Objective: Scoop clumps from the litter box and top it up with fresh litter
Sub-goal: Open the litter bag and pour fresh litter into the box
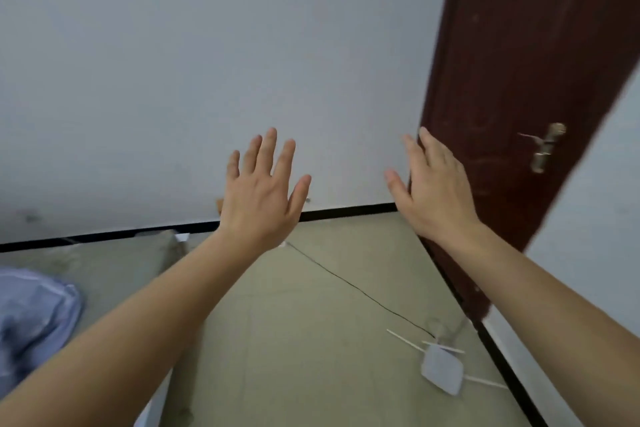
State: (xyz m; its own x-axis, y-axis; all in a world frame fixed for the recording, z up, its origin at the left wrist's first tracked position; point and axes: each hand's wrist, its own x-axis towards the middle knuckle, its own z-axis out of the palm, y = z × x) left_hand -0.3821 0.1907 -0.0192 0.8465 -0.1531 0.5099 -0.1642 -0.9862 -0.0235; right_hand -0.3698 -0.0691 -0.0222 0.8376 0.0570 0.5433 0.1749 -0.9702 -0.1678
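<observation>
- The left hand [261, 191] is up in the air in front of the pale wall [207, 45]. Its fingers are straight and spread wide. It holds nothing and touches nothing.
- The right hand [433, 187] is up too, close to the edge of the brown door [519, 62]. Its fingers are straight and it holds nothing. I cannot tell if it touches the door.
- The litter box is nowhere to be seen. There is no scoop or bag of litter in sight either.
- So I cannot say which way the box lies, or which hand is nearer to it.
- On the floor [311, 340], near and to the right, lies a white box with thin sticks [441, 373]. A black wire [346, 282] runs from it toward the far wall.
- Near and to the left lies a blue cloth [34, 315].
- I think the person must look around and find the box first.
</observation>
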